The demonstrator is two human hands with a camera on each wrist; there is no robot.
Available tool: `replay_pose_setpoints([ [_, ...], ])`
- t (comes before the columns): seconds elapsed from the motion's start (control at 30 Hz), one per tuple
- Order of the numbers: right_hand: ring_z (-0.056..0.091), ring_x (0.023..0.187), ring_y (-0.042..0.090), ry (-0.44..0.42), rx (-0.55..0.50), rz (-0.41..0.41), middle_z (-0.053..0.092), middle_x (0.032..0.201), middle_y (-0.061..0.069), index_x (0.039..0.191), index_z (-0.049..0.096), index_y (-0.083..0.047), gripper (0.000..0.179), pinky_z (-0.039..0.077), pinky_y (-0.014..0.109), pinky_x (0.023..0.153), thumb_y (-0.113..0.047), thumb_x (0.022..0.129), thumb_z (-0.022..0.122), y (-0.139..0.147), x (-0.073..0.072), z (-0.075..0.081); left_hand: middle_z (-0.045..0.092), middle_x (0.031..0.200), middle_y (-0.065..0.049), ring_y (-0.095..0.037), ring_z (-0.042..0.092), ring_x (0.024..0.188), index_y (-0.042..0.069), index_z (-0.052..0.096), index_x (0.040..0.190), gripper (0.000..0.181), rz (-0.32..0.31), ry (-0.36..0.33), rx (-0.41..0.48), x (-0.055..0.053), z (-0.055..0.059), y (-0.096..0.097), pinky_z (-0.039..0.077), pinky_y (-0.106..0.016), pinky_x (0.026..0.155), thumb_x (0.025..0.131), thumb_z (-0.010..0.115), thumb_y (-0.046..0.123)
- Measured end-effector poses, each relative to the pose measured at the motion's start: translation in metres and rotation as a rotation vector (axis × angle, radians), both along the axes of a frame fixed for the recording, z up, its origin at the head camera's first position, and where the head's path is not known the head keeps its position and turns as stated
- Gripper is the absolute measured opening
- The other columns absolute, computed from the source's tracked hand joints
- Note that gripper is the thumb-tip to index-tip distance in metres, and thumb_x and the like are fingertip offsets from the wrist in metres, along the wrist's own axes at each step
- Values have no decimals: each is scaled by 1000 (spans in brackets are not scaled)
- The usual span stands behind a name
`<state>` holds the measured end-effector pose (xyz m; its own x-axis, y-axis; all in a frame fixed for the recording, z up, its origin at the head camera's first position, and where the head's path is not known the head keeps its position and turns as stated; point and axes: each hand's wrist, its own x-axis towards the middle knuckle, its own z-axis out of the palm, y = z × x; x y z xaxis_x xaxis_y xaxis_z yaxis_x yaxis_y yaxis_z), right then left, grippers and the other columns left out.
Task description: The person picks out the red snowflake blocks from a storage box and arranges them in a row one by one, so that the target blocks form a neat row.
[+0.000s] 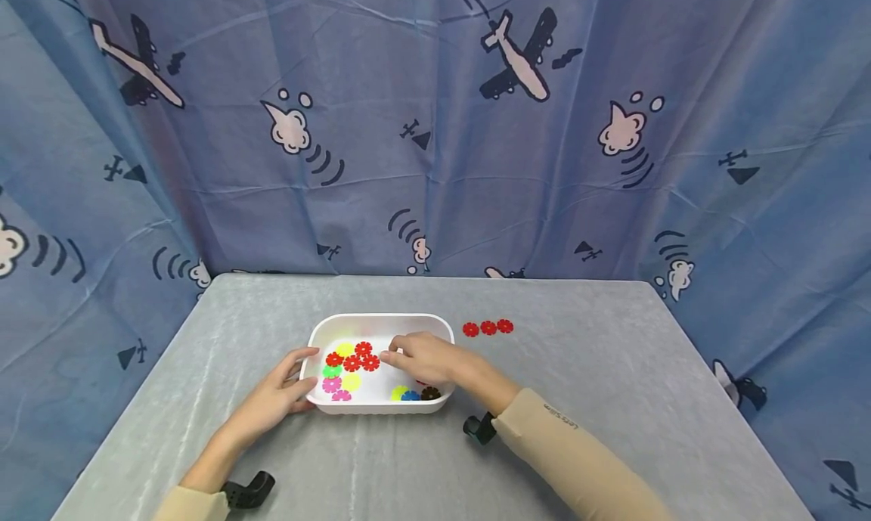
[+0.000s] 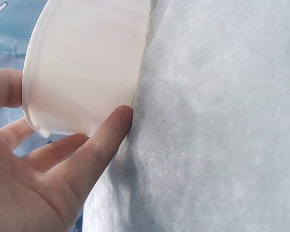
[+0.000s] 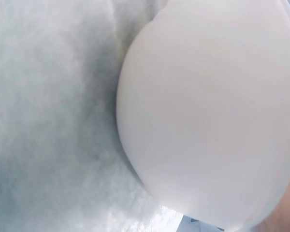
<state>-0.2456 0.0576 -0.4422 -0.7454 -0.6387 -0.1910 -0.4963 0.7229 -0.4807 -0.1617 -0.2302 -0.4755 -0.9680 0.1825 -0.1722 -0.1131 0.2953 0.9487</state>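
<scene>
A white plastic tray (image 1: 381,409) holds flat notched discs in several colours. My left hand (image 1: 275,389) grips its left end. In the left wrist view, fingers reach past the rim while another finger (image 2: 111,128) lies on the outer wall. My right hand (image 1: 425,358) reaches over the right side into the tray, fingers loosely bent, fingertips right beside a cluster of red discs (image 1: 351,363). No disc shows between its fingers. Around the cluster lie yellow discs (image 1: 351,382), a green disc (image 1: 332,371) and pink discs (image 1: 331,385).
Three red discs (image 1: 488,328) form a row on the grey-covered table (image 1: 578,370), just right of the tray. At the tray's front right are a blue disc (image 1: 410,395) and a dark brown disc (image 1: 430,393). A blue patterned curtain (image 1: 435,128) hangs behind.
</scene>
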Motion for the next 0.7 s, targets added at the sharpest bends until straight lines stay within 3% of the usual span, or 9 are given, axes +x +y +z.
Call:
replay_pose_setpoints([
  [0.2,59,93,10,-37,-89,14,68,104,-5,125,68,-13,43,53,32,89,-47,105,51,-5,-5,-6,32,157,-28,-38,54,129,7,34,154,55,7,6,3,0,0,0,60,-38,87,105,56,12],
  [0.33,60,88,11,-57,-149,4,67,101,-3,125,67,-12,28,54,29,84,-28,103,59,-8,-9,-14,32,158,-28,-38,54,129,7,34,154,54,10,3,5,0,-1,-1,60,-39,88,105,56,12],
  [0.5,61,95,13,-44,-190,15,69,107,2,122,68,-10,24,54,29,93,-7,98,63,-10,-11,-19,31,158,-28,-38,54,129,8,34,154,55,10,0,12,-1,-1,-1,60,-40,88,105,56,12],
  [0.7,61,99,16,-78,-184,-26,68,110,5,119,69,-9,26,54,33,96,-1,94,66,-10,-11,-18,31,158,-28,-38,53,130,8,33,154,54,9,-6,25,-1,-1,0,60,-39,88,105,55,12],
])
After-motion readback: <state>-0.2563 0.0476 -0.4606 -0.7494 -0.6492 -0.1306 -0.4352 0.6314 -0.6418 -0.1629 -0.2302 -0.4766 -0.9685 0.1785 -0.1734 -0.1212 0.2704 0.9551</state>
